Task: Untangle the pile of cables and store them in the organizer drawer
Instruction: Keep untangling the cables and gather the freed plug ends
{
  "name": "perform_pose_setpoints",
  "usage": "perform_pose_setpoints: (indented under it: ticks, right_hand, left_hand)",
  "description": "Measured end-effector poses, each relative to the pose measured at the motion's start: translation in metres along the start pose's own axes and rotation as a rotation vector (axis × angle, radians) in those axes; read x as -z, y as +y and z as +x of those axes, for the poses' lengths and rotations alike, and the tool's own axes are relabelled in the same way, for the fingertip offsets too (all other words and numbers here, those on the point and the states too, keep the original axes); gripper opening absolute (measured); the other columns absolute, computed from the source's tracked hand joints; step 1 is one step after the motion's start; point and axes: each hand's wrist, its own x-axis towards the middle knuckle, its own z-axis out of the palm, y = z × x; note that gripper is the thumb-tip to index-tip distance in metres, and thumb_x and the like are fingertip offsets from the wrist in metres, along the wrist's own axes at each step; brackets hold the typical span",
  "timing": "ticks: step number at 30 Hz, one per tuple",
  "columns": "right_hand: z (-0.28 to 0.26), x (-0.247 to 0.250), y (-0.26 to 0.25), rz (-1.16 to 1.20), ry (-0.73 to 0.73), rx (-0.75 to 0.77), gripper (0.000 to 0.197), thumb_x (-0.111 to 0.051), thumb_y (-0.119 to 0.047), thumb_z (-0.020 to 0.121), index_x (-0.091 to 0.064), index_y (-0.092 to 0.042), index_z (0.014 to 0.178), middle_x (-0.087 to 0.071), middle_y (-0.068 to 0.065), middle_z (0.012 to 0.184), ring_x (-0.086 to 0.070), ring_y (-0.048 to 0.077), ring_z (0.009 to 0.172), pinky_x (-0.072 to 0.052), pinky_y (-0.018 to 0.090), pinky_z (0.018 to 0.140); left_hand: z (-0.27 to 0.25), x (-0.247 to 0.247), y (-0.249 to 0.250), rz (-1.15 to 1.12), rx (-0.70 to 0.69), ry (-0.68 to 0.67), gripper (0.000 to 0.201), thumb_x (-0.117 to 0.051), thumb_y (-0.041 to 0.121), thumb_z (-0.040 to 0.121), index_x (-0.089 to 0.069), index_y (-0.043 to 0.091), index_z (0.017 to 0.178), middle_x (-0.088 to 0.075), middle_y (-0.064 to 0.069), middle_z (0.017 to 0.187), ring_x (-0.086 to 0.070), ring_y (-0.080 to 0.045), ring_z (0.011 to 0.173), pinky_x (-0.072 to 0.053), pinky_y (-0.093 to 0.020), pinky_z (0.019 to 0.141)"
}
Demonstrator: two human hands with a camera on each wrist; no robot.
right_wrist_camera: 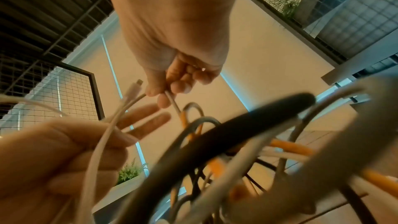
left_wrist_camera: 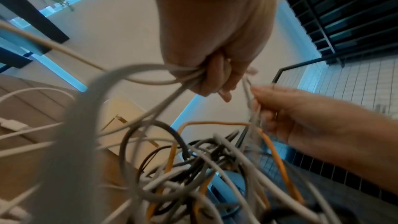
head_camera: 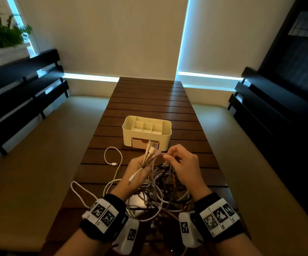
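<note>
A: Where are the cables now?
B: The cable pile [head_camera: 160,189] hangs between both hands, over the near part of the table [head_camera: 149,100].
A: And the hands?
B: Left hand [head_camera: 138,169] is closed round a bundle of plug ends; right hand [head_camera: 182,163] pinches one grey cable [right_wrist_camera: 172,101] w/ thumb and fingers.
A: The organizer [head_camera: 146,132]?
B: Just beyond the hands, mid table; its drawer [head_camera: 140,143] is at the front.

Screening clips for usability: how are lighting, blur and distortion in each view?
Head view: dim and warm, cyan glow at the blind edges, wide-angle bending, cable tangle legible. Left wrist view: left hand fairly sharp, near cables smeared. Right wrist view: black cable close and badly defocused; right hand clearer.
</note>
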Motion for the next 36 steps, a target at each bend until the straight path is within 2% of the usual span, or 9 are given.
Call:
perform_pose_setpoints:
  ticks: [3, 8, 12, 15, 17, 21, 26, 32, 36]
  right_hand:
    - [-0.002, -0.002, -0.010, 0.074, 0.022, 0.027, 0.012, -0.068, -0.013, 0.083, -0.060, -0.021, 0.079, -0.060, -0.014, 0.071, -0.059, -0.005, 0.071, -0.043, 0.005, 0.061]
    - [-0.003, -0.005, -0.012, 0.267, 0.028, 0.000, 0.007, -0.067, -0.013, 0.082, -0.064, -0.019, 0.084, -0.062, -0.003, 0.090, -0.061, 0.011, 0.078, -0.054, 0.023, 0.067]
    - [-0.010, -0.004, 0.002, 0.436, -0.061, -0.182, 0.019, -0.071, -0.016, 0.079, -0.059, -0.020, 0.092, -0.063, -0.001, 0.092, -0.062, 0.008, 0.080, -0.055, 0.025, 0.071]
    - [-0.021, -0.011, 0.016, 0.304, -0.160, -0.183, 0.017, -0.071, -0.017, 0.079, -0.060, -0.020, 0.092, -0.065, -0.003, 0.088, -0.062, 0.003, 0.078, -0.052, 0.019, 0.071]
    - [-0.026, -0.016, 0.025, 0.182, -0.187, -0.104, 0.018, -0.071, -0.019, 0.080, -0.062, -0.024, 0.094, -0.065, -0.006, 0.089, -0.061, 0.002, 0.081, -0.049, 0.016, 0.073]
    - [-0.026, -0.023, 0.034, -0.038, -0.133, 0.060, 0.019, -0.063, -0.027, 0.083, -0.063, -0.021, 0.101, -0.053, -0.016, 0.089, -0.055, 0.005, 0.081, -0.047, 0.022, 0.069]
    - [-0.017, -0.023, 0.031, -0.412, -0.069, 0.152, 0.012, -0.061, -0.023, 0.085, -0.061, -0.020, 0.096, -0.055, -0.004, 0.095, -0.054, 0.014, 0.083, -0.042, 0.026, 0.055]
    - [-0.020, -0.023, 0.046, -0.548, -0.150, -0.024, 0.017, -0.052, -0.033, 0.092, -0.064, -0.022, 0.100, -0.051, -0.002, 0.100, -0.050, 0.015, 0.093, -0.038, 0.026, 0.060]
    - [-0.029, -0.020, 0.069, -0.559, -0.253, -0.183, 0.023, -0.048, -0.037, 0.094, -0.062, -0.027, 0.109, -0.049, -0.004, 0.104, -0.049, 0.016, 0.101, -0.036, 0.024, 0.065]
  left_hand:
    - [0.002, -0.013, -0.004, -0.022, 0.036, -0.037, 0.023, -0.064, 0.008, 0.087, -0.067, 0.004, 0.109, -0.071, -0.012, 0.100, -0.068, -0.014, 0.093, -0.054, -0.026, 0.081]
    - [0.006, -0.027, 0.005, 0.105, -0.062, 0.092, 0.012, -0.063, 0.011, 0.088, -0.064, 0.022, 0.091, -0.064, 0.013, 0.080, -0.061, 0.015, 0.072, -0.046, -0.006, 0.063]
    - [0.007, -0.025, 0.002, 0.057, -0.065, 0.137, 0.009, -0.063, 0.020, 0.088, -0.066, 0.025, 0.081, -0.066, 0.006, 0.078, -0.065, 0.004, 0.075, -0.050, -0.013, 0.066]
    - [0.008, -0.020, -0.002, -0.046, -0.031, 0.146, 0.028, -0.066, 0.042, 0.083, -0.068, 0.015, 0.082, -0.068, -0.010, 0.086, -0.067, -0.023, 0.086, -0.055, -0.039, 0.079]
    - [0.008, -0.018, 0.001, -0.080, -0.026, 0.157, 0.034, -0.062, 0.042, 0.083, -0.067, 0.008, 0.088, -0.068, -0.013, 0.088, -0.067, -0.027, 0.087, -0.055, -0.043, 0.081]
    - [0.007, -0.020, 0.009, -0.079, -0.113, 0.181, 0.024, -0.061, 0.021, 0.091, -0.063, -0.003, 0.088, -0.067, -0.018, 0.084, -0.067, -0.025, 0.081, -0.056, -0.037, 0.076]
    - [0.001, -0.019, 0.027, -0.280, -0.187, 0.229, 0.026, -0.059, 0.020, 0.090, -0.058, -0.006, 0.090, -0.065, -0.021, 0.089, -0.065, -0.032, 0.085, -0.056, -0.043, 0.076]
    - [-0.007, -0.005, 0.071, -0.382, -0.346, 0.312, 0.024, -0.053, 0.023, 0.085, -0.056, -0.001, 0.090, -0.063, -0.013, 0.085, -0.056, 0.003, 0.059, -0.046, -0.010, 0.058]
    - [-0.009, 0.027, 0.099, -0.474, -0.428, 0.363, 0.017, -0.060, 0.038, 0.083, -0.065, 0.022, 0.085, -0.068, 0.003, 0.078, -0.043, -0.004, 0.055, -0.035, -0.015, 0.049]
